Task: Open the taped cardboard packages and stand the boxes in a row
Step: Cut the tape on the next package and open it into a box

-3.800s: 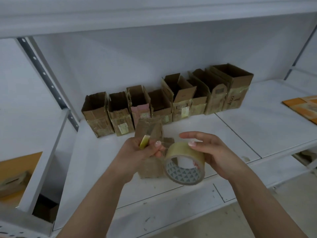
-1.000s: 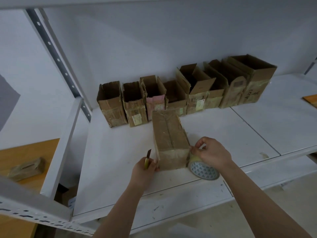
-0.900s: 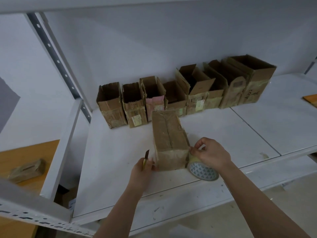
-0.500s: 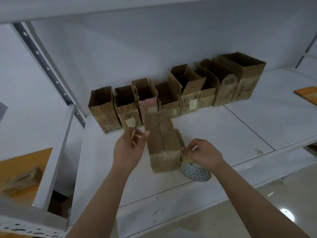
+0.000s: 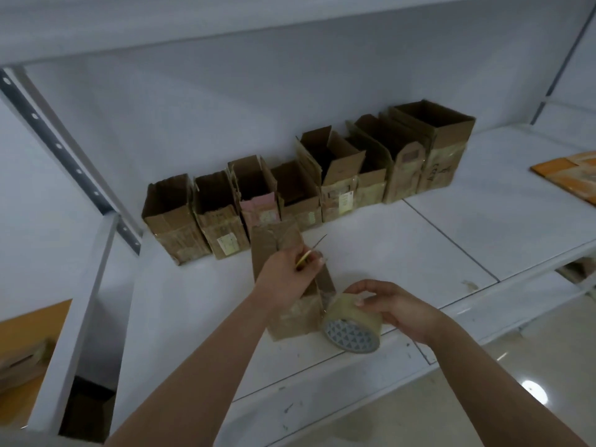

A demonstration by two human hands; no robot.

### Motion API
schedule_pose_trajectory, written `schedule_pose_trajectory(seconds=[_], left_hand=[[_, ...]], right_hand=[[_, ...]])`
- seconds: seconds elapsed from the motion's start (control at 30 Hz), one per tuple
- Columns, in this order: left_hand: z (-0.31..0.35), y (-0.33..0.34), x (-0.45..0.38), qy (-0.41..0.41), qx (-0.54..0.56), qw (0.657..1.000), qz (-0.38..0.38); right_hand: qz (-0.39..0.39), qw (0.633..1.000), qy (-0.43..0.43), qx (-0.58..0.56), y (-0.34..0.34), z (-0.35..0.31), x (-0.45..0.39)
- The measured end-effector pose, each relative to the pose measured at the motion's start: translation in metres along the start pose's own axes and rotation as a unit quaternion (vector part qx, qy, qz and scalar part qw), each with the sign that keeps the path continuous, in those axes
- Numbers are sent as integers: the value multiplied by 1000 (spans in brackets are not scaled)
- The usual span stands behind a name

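Observation:
A closed cardboard box lies lengthwise on the white shelf, its near end wrapped in tape. My left hand hovers over the box's top and grips a small yellow-handled knife, blade pointing away to the right. My right hand holds a roll of clear packing tape against the box's near right corner. Behind, several opened boxes stand upright in a row along the back wall.
A metal upright and a white divider bound the shelf on the left. An orange flat piece of cardboard lies at the far right. Below the shelf's front edge the shiny floor shows.
My left hand has moved with the knife from the box's left side up over its top. My right hand now grasps the tape roll from above and has lifted it slightly.

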State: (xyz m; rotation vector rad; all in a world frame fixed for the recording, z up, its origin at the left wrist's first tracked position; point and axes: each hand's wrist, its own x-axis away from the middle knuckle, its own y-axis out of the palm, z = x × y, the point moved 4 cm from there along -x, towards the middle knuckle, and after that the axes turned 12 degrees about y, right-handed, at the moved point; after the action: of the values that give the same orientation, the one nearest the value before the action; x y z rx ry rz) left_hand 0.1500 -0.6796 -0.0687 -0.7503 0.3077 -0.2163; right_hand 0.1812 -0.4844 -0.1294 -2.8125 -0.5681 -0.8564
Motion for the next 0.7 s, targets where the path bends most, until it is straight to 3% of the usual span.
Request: schedule_pose_trajectory(seconds=[0.13, 0.33, 0.43, 0.5, 0.7], left_hand=[[-2, 3, 0, -13, -27, 999, -11], [0, 2, 0, -15, -37, 999, -8], [3, 2, 1, -16, -41, 999, -19], [5, 2, 3, -12, -44, 999, -28], [4, -2, 6, -2, 45, 999, -30]], right_hand=[[48, 997, -25, 50, -17, -13, 1], [107, 976, 41, 183, -31, -16, -4], [153, 919, 83, 355, -24, -26, -6], [150, 896, 116, 401, -23, -28, -5], [129, 942, 56, 305, -33, -25, 3]])
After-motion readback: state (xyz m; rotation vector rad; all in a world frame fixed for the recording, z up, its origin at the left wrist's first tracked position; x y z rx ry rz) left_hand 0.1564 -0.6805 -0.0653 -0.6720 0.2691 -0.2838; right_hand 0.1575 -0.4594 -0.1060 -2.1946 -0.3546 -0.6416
